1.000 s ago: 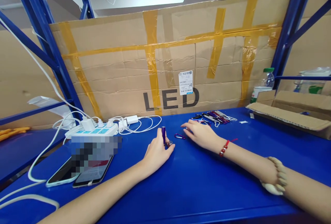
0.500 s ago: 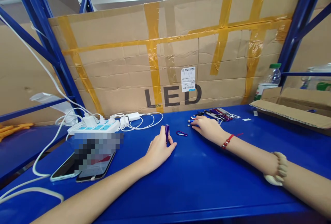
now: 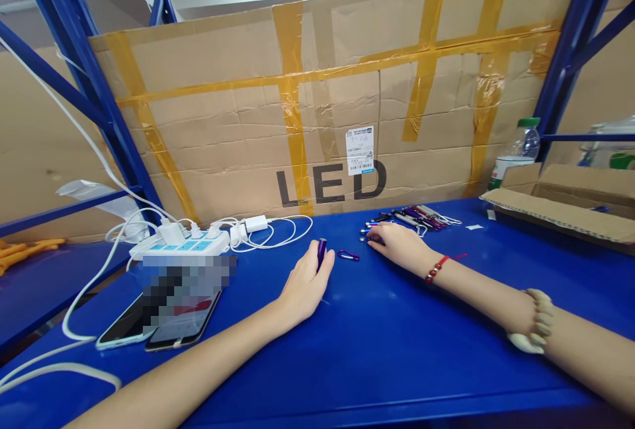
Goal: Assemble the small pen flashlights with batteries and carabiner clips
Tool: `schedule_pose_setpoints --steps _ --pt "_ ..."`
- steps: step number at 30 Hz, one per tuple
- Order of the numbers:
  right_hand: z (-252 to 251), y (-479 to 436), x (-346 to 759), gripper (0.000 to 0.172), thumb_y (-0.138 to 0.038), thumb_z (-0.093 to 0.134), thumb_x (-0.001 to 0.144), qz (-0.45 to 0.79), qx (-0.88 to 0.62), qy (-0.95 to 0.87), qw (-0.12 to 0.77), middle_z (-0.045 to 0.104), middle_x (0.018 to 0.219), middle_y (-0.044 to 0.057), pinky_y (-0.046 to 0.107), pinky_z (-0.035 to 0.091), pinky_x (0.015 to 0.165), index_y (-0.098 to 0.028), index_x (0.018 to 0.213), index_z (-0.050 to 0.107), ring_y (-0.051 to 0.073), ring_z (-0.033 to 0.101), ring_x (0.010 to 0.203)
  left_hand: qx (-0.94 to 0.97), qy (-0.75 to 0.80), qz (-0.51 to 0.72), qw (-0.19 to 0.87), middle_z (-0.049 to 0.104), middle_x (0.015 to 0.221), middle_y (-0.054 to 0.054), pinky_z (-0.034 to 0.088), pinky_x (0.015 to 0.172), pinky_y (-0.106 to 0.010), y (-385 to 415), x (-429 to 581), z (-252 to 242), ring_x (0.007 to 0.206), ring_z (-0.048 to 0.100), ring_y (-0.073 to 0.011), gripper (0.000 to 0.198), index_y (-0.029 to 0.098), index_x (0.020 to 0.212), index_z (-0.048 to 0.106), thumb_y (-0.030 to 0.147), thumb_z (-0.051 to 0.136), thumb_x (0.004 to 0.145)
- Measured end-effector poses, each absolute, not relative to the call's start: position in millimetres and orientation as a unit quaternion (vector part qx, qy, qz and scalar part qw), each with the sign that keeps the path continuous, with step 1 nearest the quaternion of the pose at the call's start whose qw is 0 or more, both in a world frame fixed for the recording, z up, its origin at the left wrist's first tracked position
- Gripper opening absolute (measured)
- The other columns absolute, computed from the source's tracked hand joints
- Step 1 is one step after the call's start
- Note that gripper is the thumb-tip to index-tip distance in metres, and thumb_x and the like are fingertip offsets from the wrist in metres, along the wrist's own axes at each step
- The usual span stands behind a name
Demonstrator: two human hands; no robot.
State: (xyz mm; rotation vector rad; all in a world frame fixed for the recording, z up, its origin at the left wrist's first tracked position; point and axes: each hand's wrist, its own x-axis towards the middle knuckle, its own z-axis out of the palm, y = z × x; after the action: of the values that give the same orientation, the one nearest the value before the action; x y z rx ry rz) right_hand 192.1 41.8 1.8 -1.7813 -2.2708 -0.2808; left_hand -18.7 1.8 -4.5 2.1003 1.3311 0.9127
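My left hand (image 3: 303,287) is closed around a small purple metal cylinder (image 3: 321,254), which stands up between thumb and fingers; its lower part is hidden by the hand. Just right of it, a purple carabiner (image 3: 348,255) lies on the blue tabletop (image 3: 377,343). My right hand (image 3: 399,244) rests low over the table, fingers curled down by a few small shiny pieces (image 3: 364,231). What its fingertips pinch, if anything, I cannot make out. Behind that hand lies a pile of slim coloured metal pieces with cords (image 3: 421,217).
To the left lie two phones (image 3: 183,323) and a white power strip (image 3: 186,244) with looped cables. An open cardboard box (image 3: 560,214) and a bottle (image 3: 518,148) stand at the right. A big cardboard sheet (image 3: 233,145) forms the back wall.
The thumb of my left hand has moved up against the purple cylinder, and the cylinder leans slightly more to the right. My right hand has hardly moved.
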Motion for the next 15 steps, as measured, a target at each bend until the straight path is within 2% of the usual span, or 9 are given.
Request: schedule_pose_setpoints --steps 7,15 --pt "0.6 44.8 193.6 0.021 -0.021 0.048 0.086 -0.091 -0.616 -0.773 0.122 0.065 0.100 0.011 0.028 0.048 0.073 -0.015 0.096 0.065 0.022 0.063 0.091 0.761 0.488 0.346 0.252 0.052 0.072 -0.001 0.037 0.066 -0.029 2.1 -20.1 -4.3 0.069 0.050 -0.0160 0.036 0.020 0.077 0.044 0.045 0.021 0.090" --pt "-0.9 48.0 194.4 0.024 -0.020 0.041 0.089 -0.098 -0.622 -0.768 0.116 0.065 0.097 0.013 0.028 0.046 0.071 -0.012 0.091 0.064 0.022 0.063 0.089 0.777 0.463 0.349 0.245 0.052 0.075 0.000 0.038 0.059 -0.025 3.0 -18.0 -5.2 0.068 0.050 -0.0146 0.023 0.021 0.078 0.041 0.039 0.031 0.090"
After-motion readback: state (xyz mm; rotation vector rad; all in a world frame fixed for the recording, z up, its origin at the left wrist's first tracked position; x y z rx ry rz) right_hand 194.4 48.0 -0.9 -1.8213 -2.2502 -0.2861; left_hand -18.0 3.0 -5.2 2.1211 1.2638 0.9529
